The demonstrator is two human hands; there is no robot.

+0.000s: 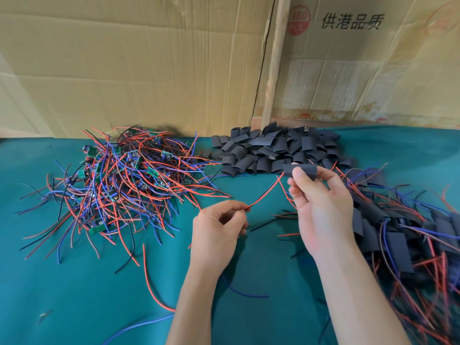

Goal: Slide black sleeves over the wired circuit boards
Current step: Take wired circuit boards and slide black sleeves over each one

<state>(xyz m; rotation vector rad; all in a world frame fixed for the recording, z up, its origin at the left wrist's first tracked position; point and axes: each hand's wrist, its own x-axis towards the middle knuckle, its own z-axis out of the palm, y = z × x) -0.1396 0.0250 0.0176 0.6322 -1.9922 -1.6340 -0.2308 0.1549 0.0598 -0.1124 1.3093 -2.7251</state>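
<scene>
The black sleeve [300, 171] is up in the air, just in front of the heap of empty sleeves [273, 150]. The right hand [321, 207] pinches it, with the thumb on the near side and the other fingertips behind, so the tube stays flat and does not slip.

A red wire [266, 190] comes out of the left end of the sleeve and hangs down in a soft curve to the left hand [219, 232]. The left hand's thumb and first finger are pressed together on the end of the wire. I think this hand is there to pull the wire so the board goes into the tube. I cannot see the board, so it may be inside the sleeve already.

To the left of the heap of empty sleeves lies a big pile of boards with wires [119, 175], red, blue and black, with little green boards peeking out. These look like the ones not done yet. To the right of the heap, close to the right arm, is a pile of covered boards [398, 235]. These look finished, so they are kept apart.

Everything lies on a green cloth [74, 295]. Behind the heap stand cardboard walls [149, 70].
</scene>
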